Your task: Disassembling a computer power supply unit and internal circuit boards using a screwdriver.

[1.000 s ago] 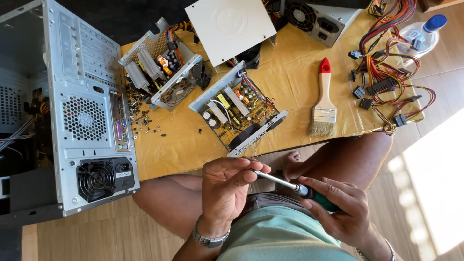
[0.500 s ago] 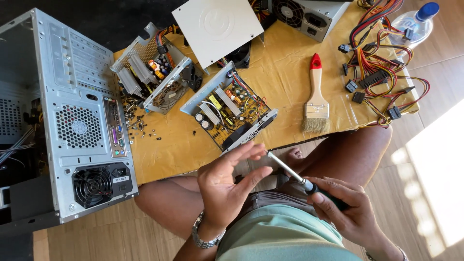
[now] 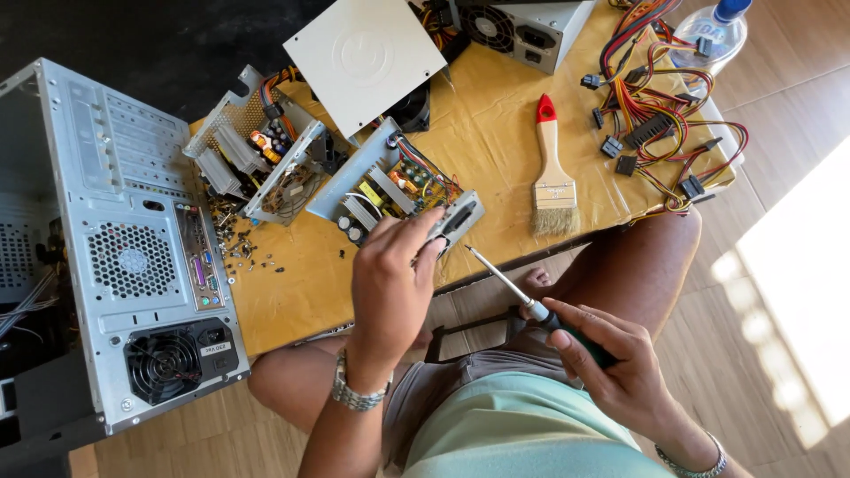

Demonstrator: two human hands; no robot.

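Observation:
My left hand [image 3: 392, 274] reaches forward over the yellow sheet [image 3: 487, 142] and its fingertips touch the near edge of an opened power supply unit [image 3: 390, 181] with its circuit board exposed. I cannot tell whether it grips the unit. My right hand [image 3: 611, 363] rests over my lap, closed on the green handle of a screwdriver [image 3: 509, 283] whose shaft points up-left toward the unit.
A grey computer case [image 3: 124, 257] stands at left, rear panel facing me. A second opened power supply [image 3: 257, 150], a white metal cover [image 3: 367, 57], a red-tipped paintbrush [image 3: 552, 173], a bundle of coloured cables [image 3: 664, 115], loose screws [image 3: 239, 248] and a plastic bottle [image 3: 713, 31] lie around.
My left hand left the screwdriver tip near my lap and moved forward to the open power supply. The right hand kept the screwdriver, now pointing more upward.

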